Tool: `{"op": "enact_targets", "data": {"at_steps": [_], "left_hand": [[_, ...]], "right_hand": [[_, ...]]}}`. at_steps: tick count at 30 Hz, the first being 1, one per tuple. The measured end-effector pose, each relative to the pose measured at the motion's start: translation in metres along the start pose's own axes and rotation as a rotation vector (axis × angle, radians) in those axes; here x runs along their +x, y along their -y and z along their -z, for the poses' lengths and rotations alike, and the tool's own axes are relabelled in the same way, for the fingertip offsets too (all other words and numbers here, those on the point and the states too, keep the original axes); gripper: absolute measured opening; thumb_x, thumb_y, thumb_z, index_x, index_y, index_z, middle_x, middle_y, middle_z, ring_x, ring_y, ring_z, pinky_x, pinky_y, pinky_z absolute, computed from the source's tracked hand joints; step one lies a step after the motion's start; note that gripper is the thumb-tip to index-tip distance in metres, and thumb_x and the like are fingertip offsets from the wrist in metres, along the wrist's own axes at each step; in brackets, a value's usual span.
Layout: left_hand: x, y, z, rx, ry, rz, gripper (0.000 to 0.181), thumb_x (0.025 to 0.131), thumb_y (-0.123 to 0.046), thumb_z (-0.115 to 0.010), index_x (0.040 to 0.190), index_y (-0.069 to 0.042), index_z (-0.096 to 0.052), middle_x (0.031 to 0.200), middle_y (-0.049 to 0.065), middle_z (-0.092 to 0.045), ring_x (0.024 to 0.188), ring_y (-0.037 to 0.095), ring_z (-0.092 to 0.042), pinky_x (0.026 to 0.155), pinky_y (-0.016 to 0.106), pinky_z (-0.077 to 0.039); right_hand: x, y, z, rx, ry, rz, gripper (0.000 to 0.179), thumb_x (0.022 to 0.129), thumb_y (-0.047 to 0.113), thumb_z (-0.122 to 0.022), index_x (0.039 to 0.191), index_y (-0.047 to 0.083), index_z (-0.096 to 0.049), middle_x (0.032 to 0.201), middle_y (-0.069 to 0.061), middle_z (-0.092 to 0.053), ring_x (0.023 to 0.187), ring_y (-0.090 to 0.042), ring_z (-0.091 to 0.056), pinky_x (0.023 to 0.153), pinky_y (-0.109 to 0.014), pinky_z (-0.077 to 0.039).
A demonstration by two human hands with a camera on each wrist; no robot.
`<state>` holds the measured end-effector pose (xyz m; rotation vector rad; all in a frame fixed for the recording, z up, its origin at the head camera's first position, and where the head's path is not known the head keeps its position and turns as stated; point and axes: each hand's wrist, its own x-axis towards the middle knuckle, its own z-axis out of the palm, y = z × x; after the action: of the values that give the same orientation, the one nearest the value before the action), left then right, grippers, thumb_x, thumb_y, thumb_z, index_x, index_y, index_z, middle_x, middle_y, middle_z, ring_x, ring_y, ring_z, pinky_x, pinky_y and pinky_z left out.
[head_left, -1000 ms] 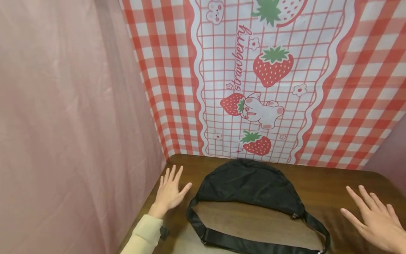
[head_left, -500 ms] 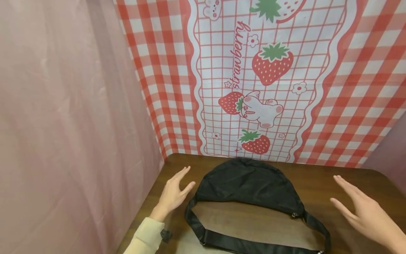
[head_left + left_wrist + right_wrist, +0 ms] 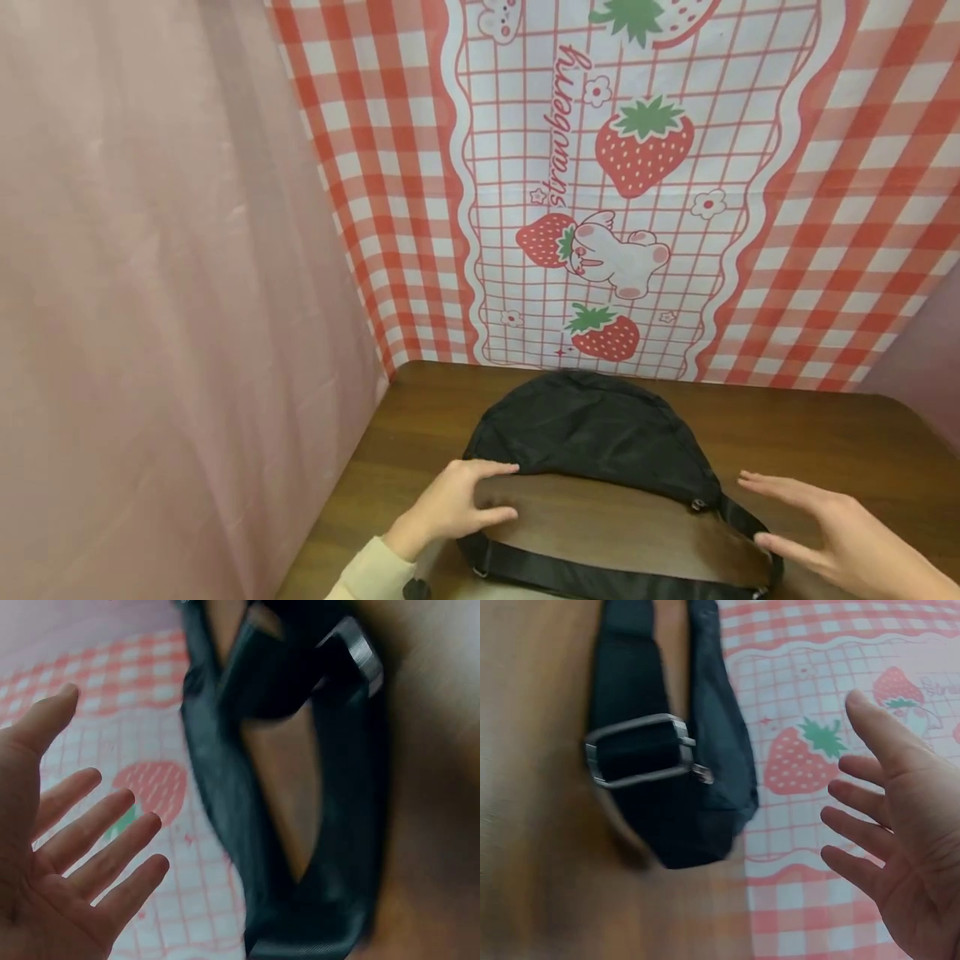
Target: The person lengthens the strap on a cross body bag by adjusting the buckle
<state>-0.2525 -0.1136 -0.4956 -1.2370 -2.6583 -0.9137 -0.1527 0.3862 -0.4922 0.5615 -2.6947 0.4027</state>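
A black waist bag [image 3: 592, 429] lies on a brown wooden table, its half-moon body towards the back and its strap [image 3: 585, 572] looped towards the front. Over the bag's left end hovers my left hand [image 3: 453, 500], thumb and fingers apart with nothing between them; whether it touches the strap I cannot tell. To the right of the strap my right hand [image 3: 840, 525] is held with fingers extended and thumb spread, holding nothing. The right wrist view shows a metal buckle [image 3: 639, 750] on the strap and a small zipper pull [image 3: 703, 774] beside it.
Behind the table [image 3: 825, 433] hangs a red-and-white checked cloth [image 3: 405, 208] printed with strawberries. A pink curtain [image 3: 165, 292] closes off the left side, close to the table's left edge.
Both hands have moved inward towards the bag, the left to the right and the right to the left. Their spread fingers have drawn closer together. The bag lies where it was.
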Motion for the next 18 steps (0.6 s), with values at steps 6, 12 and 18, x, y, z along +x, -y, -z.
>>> {"op": "enact_targets", "data": {"at_steps": [6, 12, 18], "left_hand": [[-0.007, -0.009, -0.024, 0.046, 0.112, -0.057, 0.058, 0.090, -0.034, -0.088, 0.141, -0.012, -0.070, 0.139, -0.001, -0.073, 0.126, 0.014, -0.071, 0.107, 0.028, -0.060], [-0.011, -0.011, -0.041, 0.132, 0.207, -0.070, 0.063, 0.087, -0.044, -0.089, 0.141, -0.019, -0.070, 0.140, -0.001, -0.072, 0.127, 0.013, -0.069, 0.104, 0.028, -0.060], [-0.016, -0.009, -0.047, 0.200, 0.217, -0.095, 0.056, 0.084, -0.044, -0.092, 0.133, -0.023, -0.075, 0.130, -0.012, -0.076, 0.115, 0.003, -0.069, 0.094, 0.017, -0.059]], "right_hand": [[-0.012, -0.007, -0.017, 0.145, 0.220, 0.096, 0.058, 0.087, 0.037, -0.089, 0.134, 0.011, -0.071, 0.122, -0.010, -0.076, 0.104, 0.004, -0.069, 0.068, -0.023, -0.061], [-0.015, -0.016, -0.034, 0.363, 0.399, 0.190, 0.046, 0.097, 0.024, -0.080, 0.137, 0.005, -0.068, 0.130, 0.003, -0.075, 0.111, 0.006, -0.066, 0.071, -0.020, -0.059], [-0.027, -0.042, -0.074, 0.436, 0.366, 0.378, 0.040, 0.096, 0.020, -0.080, 0.135, 0.014, -0.071, 0.130, 0.012, -0.073, 0.111, 0.004, -0.067, 0.068, -0.016, -0.055]]}}
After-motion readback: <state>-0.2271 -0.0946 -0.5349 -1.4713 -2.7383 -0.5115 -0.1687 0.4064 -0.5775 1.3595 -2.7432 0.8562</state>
